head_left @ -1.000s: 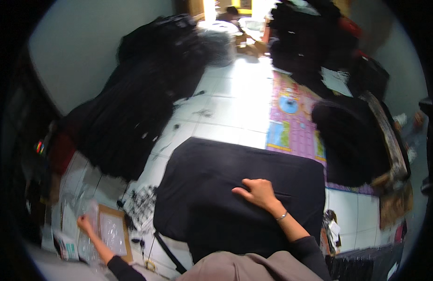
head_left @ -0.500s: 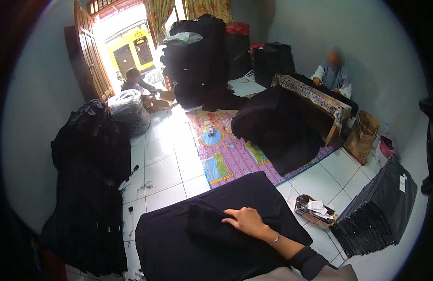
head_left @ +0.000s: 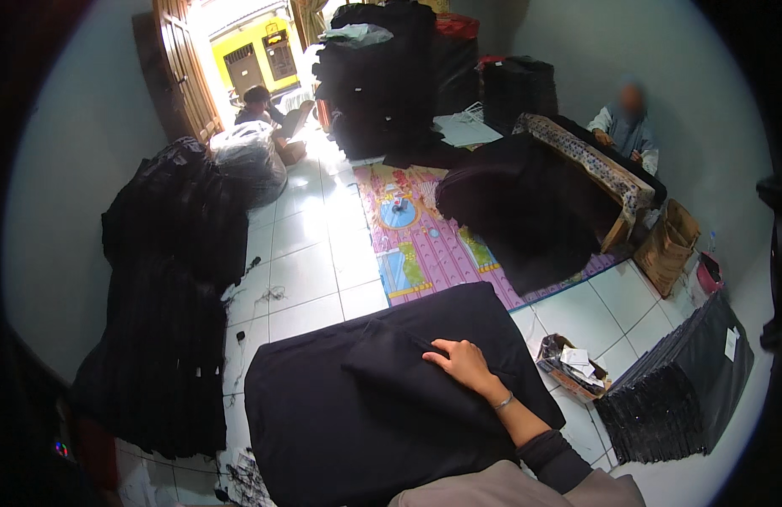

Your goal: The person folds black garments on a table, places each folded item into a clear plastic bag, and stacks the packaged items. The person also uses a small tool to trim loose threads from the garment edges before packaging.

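Note:
A black cloth (head_left: 323,422) lies spread in front of me, with a raised fold running across its upper middle. My right hand (head_left: 463,365) is at this fold, closed on the cloth between thumb and fingers. A bracelet circles that wrist, and the dark sleeve is pushed back. The cloth under my palm is hidden. My left hand is outside the picture.
A box of white tags (head_left: 574,369) stands right of the cloth, near a pile of black folded pieces (head_left: 674,393). Black garments (head_left: 167,313) heap up on the left. Beyond the patterned mat (head_left: 425,262), one person sits by a low table (head_left: 590,160), another near the door.
The view has shifted, so the room sits lower left to right differently. The fold beside my right hand looks more raised. The person by the door has lifted a brown panel.

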Demonstrator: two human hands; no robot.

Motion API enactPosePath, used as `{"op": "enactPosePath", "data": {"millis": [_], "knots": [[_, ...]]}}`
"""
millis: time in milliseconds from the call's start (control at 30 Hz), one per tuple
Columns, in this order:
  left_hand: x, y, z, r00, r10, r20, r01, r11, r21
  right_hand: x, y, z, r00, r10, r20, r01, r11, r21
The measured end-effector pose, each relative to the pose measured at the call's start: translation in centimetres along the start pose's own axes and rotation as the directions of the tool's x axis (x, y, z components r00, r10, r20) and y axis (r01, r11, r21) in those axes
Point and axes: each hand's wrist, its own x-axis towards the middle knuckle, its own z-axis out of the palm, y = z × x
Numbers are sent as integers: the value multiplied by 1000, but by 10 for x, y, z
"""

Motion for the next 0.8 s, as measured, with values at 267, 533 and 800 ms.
{"op": "enactPosePath", "data": {"millis": [267,533,800], "knots": [[-4,-7,-10,1000,-3,12,3,1000,31,0,-2,-1,1000,7,-2,-7,1000,12],[-6,-20,-17,999,-7,32,5,998,58,0,-2,-1,1000,17,3,-16,1000,-9],[-2,-57,-35,993,21,114,-31,996,84,1,-5,-3,1000,25,-1,-25,999,-37]]}}
